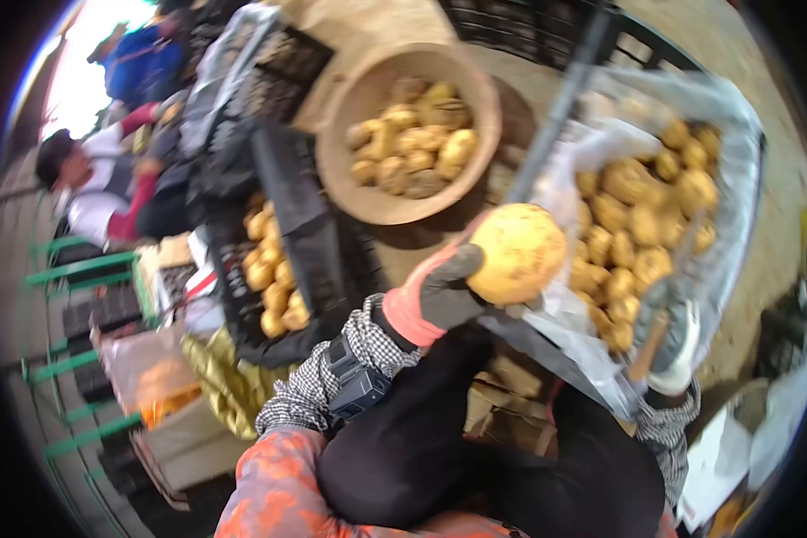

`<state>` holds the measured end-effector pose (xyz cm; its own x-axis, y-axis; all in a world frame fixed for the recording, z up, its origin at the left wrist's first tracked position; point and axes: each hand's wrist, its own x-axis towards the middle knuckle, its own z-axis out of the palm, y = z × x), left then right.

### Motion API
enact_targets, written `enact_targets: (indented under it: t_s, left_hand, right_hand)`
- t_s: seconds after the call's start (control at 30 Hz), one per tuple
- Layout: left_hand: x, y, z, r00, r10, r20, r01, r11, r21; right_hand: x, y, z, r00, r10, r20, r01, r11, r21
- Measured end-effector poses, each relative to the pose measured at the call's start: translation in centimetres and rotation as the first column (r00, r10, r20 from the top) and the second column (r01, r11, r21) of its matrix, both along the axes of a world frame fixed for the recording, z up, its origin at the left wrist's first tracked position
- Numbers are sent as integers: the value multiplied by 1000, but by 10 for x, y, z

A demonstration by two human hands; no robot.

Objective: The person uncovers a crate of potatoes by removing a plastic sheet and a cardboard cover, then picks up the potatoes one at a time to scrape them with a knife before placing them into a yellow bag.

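My left hand (450,285), in a grey glove with a coral cuff, grips a large round yellow potato (518,253) in front of me. The potato's skin has small brown specks. To the right, my right hand (669,334), in a grey and white glove, is closed around a tool with a wooden handle (647,346); its far end is blurred and I cannot make it out. That hand is over the near right part of a crate lined with clear plastic (735,117), which holds many yellow potatoes (651,215).
A round clay-coloured basin (350,193) with potatoes stands ahead. Left of it, a black-lined crate (296,179) holds more potatoes. Dark crates (529,31) sit at the back. Another person (108,184) sits at far left, near green metal bars (81,269).
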<state>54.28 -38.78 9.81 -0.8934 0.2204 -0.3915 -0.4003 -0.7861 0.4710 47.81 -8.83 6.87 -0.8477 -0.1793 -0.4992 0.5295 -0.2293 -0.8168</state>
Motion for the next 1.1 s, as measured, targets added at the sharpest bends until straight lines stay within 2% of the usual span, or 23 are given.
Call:
enact_targets:
  t_s: [0.03, 0.07, 0.13, 0.17, 0.23, 0.3, 0.37, 0.43, 0.47, 0.5, 0.57, 0.6, 0.67, 0.7, 0.73, 0.77, 0.8, 0.83, 0.87, 0.9, 0.97, 1.03, 1.1]
  left_hand:
    - [16, -15, 23, 989, 148, 5, -142, 958, -249]
    - [37, -41, 18, 939, 343, 31, -330, 921, -207]
    - [83, -96, 21, 851, 524, -29, -507, 808, -299]
    - [112, -120, 19, 750, 659, -61, -630, 684, -368]
    - [139, -135, 41, 706, 657, -265, -605, 366, -707]
    - [183, -144, 38, 633, 721, -282, -448, 45, -893]
    - [207, -127, 44, 705, 646, -294, -314, -88, -945]
    - [239, -99, 43, 847, 531, 10, -58, 110, -992]
    - [257, -84, 28, 913, 395, 105, 65, 112, -992]
    - [266, -57, 20, 875, 388, 290, 150, 352, -924]
    - [312, -26, -44, 615, 67, 785, 586, 628, -512]
    - [344, -8, -68, 555, -120, 823, 688, 622, -373]
    - [392, 17, -84, 552, -273, 788, 735, 605, -306]
    - [404, 26, -94, 550, -294, 782, 736, 613, -286]
    - [403, 30, -95, 552, -283, 784, 729, 621, -289]
    - [394, 25, -94, 571, -239, 785, 707, 629, -323]
    - [378, 14, -92, 596, -190, 780, 687, 624, -373]
    - [361, 4, -90, 630, -134, 765, 663, 606, -440]
    - [342, -6, -90, 651, -94, 753, 646, 590, -484]
    - [328, -12, -90, 666, -70, 743, 640, 566, -520]
    - [310, -23, -93, 687, -40, 726, 636, 517, -573]
    - [295, -28, -99, 693, -42, 720, 651, 465, -600]
    - [289, -34, -105, 694, -50, 718, 660, 443, -607]
  right_hand:
    - [-3, 8, -7, 997, 79, 15, -79, 997, -16]
    - [-3, 1, -5, 1000, 3, 31, -3, 1000, -5]
    - [-8, 0, -5, 1000, 14, 27, -14, 1000, -3]
    - [-7, -3, -4, 1000, 10, 15, -10, 1000, 22]
    - [-5, -2, -8, 997, 50, -53, -50, 999, 12]
    - [-4, -3, -8, 999, 11, -46, -8, 998, 60]
    - [-7, 5, -23, 994, 71, -86, -67, 997, 44]
    - [-6, 2, -19, 980, 129, -152, -129, 992, 10]
    - [-6, -2, -17, 978, 138, -155, -138, 990, 8]
    - [-6, -5, -15, 985, 103, -139, -100, 995, 27]
    - [-7, -4, -16, 990, 65, -125, -58, 996, 60]
    - [-8, -1, -23, 991, 66, -119, -67, 998, -7]
    - [-7, 16, -39, 997, 47, -61, -52, 995, -83]
    - [-7, 38, -50, 997, 61, -45, -71, 954, -291]
    - [5, 49, -60, 999, 9, -33, -16, 975, -223]
    - [15, 58, -71, 937, 151, -315, -116, 985, 126]
    - [20, 67, -70, 791, 383, -477, -128, 867, 482]
    - [13, 54, -44, 809, 373, -454, -90, 842, 533]
    - [-2, 19, -11, 946, 214, -242, -119, 927, 356]
    - [-14, 0, 2, 997, 80, 8, -80, 987, 139]
    - [-12, 3, -18, 930, -141, 340, 234, 939, -251]
    - [-17, -1, -21, 895, -174, 410, 278, 937, -210]
    - [-21, -1, -18, 931, -127, 343, 176, 978, -116]
